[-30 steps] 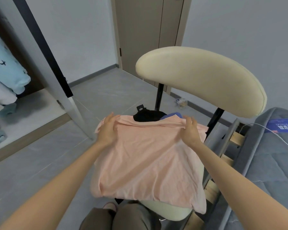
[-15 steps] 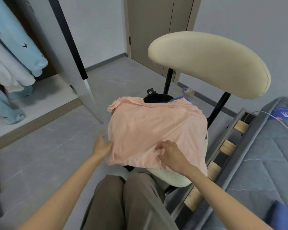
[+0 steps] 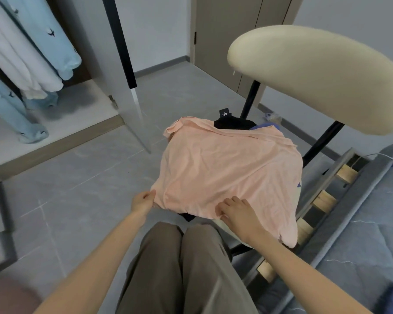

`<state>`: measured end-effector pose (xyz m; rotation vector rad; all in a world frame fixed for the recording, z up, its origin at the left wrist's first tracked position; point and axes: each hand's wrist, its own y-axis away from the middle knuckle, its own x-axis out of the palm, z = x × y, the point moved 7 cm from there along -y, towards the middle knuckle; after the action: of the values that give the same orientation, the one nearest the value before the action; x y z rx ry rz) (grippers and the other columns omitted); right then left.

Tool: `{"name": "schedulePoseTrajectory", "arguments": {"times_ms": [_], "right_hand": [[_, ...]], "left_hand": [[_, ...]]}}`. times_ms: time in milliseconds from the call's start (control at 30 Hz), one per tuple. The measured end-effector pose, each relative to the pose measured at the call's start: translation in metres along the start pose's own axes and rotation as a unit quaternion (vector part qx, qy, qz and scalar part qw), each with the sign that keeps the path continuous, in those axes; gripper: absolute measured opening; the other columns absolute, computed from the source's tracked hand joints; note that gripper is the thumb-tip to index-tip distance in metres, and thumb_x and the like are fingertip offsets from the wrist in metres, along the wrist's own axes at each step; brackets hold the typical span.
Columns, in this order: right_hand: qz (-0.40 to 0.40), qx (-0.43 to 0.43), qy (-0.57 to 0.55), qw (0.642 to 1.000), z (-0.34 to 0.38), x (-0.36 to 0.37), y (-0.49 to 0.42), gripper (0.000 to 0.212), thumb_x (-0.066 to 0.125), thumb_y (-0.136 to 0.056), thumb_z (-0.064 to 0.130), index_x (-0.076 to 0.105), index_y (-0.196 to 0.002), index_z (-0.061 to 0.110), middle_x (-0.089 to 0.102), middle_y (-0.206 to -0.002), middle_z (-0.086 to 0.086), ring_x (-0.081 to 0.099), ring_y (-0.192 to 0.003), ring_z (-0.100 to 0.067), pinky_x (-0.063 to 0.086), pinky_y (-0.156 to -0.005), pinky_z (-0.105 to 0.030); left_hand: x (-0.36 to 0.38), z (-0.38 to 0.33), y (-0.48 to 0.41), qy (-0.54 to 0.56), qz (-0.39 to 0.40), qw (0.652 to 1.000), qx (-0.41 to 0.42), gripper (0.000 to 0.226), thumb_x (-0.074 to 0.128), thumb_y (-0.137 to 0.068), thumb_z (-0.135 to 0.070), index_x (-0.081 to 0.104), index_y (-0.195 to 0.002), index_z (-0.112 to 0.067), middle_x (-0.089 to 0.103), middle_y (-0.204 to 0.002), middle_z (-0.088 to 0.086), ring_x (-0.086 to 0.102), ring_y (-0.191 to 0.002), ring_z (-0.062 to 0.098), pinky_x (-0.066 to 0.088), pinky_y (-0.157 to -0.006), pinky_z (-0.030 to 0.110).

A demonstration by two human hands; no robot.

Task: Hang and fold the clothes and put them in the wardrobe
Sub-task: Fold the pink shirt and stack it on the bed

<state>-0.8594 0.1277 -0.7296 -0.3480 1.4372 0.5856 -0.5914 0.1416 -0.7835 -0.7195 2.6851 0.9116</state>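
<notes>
A peach T-shirt [image 3: 227, 168] lies spread over a pile of clothes on the seat of a cream chair [image 3: 313, 73]. Under it a black garment [image 3: 232, 122] and a blue one [image 3: 266, 126] show at the far edge. My left hand [image 3: 143, 200] pinches the shirt's near left corner. My right hand [image 3: 238, 211] grips the near hem further right, fingers curled into the cloth. The open wardrobe [image 3: 61, 137] stands at the left with light blue and white garments [image 3: 32, 53] hanging in it.
The wardrobe's mirrored door [image 3: 125, 71] juts out between the wardrobe and the chair. A bed with a grey-blue mattress [image 3: 377, 223] and wooden slats runs along the right. My knees in brown trousers [image 3: 182, 264] are below the chair. Grey tile floor lies at the left.
My hands moved from the shirt's far collar edge to its near hem and took hold there. The shirt lies shorter on the seat, no longer hanging over the front edge.
</notes>
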Motion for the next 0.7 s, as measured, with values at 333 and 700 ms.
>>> {"name": "schedulePoseTrajectory", "arguments": {"times_ms": [333,700], "right_hand": [[0.077,0.029,-0.133,0.988,-0.024,-0.017,0.021,0.014,0.055,-0.088,0.015,0.063,-0.1,0.016,0.063,-0.099,0.001,0.05,-0.085,-0.012,0.036,-0.072,-0.024],[-0.214,0.311,-0.265,0.887,-0.095,-0.025,0.086,0.012,0.054,-0.091,0.011,0.057,-0.102,0.015,0.055,-0.1,0.003,0.051,-0.092,-0.014,0.042,-0.081,-0.026]], "left_hand": [[-0.035,-0.006,-0.01,-0.03,-0.051,0.996,0.066,0.03,0.044,-0.099,-0.019,0.056,-0.108,0.007,0.055,-0.097,0.021,0.052,-0.088,0.031,0.038,-0.075,0.035],[0.059,-0.065,0.053,-0.244,0.098,0.924,0.276,0.05,0.049,-0.092,-0.009,0.039,-0.141,-0.01,0.032,-0.148,0.014,0.028,-0.137,0.025,0.02,-0.112,0.029]]}}
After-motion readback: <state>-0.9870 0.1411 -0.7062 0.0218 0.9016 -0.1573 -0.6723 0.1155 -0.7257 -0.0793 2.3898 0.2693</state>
